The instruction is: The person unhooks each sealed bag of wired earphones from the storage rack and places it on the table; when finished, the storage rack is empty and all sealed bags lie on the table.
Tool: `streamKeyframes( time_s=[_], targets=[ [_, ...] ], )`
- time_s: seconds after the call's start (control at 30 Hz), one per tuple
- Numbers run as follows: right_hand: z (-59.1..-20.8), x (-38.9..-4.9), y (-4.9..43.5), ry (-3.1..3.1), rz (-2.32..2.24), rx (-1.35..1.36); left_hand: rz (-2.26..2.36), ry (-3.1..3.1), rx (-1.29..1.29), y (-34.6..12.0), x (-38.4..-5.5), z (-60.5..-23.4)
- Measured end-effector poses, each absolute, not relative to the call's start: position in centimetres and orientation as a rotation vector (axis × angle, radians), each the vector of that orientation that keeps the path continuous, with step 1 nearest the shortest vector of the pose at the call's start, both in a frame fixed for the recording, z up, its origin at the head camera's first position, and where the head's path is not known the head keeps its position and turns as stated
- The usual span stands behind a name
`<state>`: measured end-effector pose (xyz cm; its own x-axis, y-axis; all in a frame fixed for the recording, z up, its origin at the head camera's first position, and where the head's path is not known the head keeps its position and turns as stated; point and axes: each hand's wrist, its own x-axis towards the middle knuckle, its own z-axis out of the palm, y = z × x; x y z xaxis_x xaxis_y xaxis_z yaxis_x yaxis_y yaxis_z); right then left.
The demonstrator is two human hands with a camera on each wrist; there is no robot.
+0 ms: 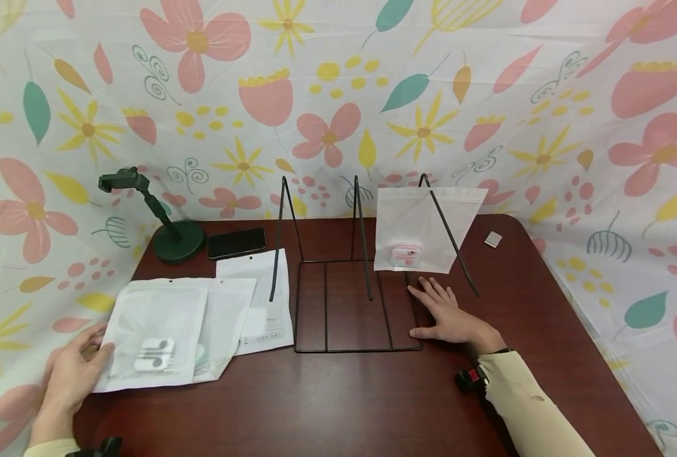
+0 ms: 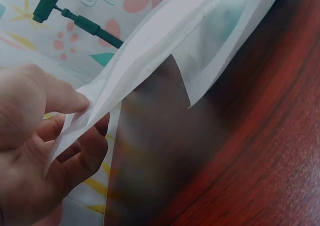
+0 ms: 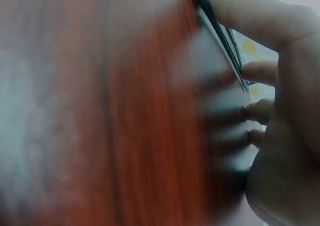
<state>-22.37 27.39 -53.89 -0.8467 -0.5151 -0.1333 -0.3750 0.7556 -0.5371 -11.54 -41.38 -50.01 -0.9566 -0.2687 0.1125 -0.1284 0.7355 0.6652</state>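
At the table's left side my left hand (image 1: 74, 374) pinches the left edge of a white zip pouch (image 1: 158, 311), thumb on top and fingers beneath. White wired earphones (image 1: 154, 354) show through its front. In the left wrist view the pouch (image 2: 130, 61) is tilted, its near edge off the table. Under it lie a second white pouch (image 1: 226, 311) and a third one (image 1: 269, 317) with printing. My right hand (image 1: 449, 320) rests at the right side of a black wire rack (image 1: 358, 350), fingers extended. A pouch with a pink-and-white item (image 1: 405, 256) stands in the rack's right part.
A dark green phone stand (image 1: 178, 241) and a black phone (image 1: 237, 244) are at the back left. On the right lies a small whitish square object (image 1: 493, 239). The rack's upright wires rise above the brown table (image 1: 327, 406). Flowered cloth hangs behind and beside it.
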Motion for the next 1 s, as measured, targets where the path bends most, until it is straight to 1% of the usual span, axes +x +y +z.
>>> streamKeyframes(
  time_s=[0.13, 0.3, 0.7, 1.0],
  targets=[
    [-53.9, -22.3, 27.4, 2.680, -0.733, -0.693, -0.899, -2.757, 0.293, -41.3, -11.8, -50.0],
    [-54.0, -22.4, 27.3, 2.680, -0.729, -0.703, -0.765, -2.807, 0.334, -41.1, -12.0, -50.0],
    [-53.9, -22.5, 27.3, 2.683, -0.729, -0.708, -0.674, -2.896, 0.524, -41.0, -12.5, -50.6],
    [-53.9, -22.4, 27.4, 2.679, -0.737, -0.701, -0.665, -2.925, 0.547, -40.6, -12.7, -50.3]
  ],
)
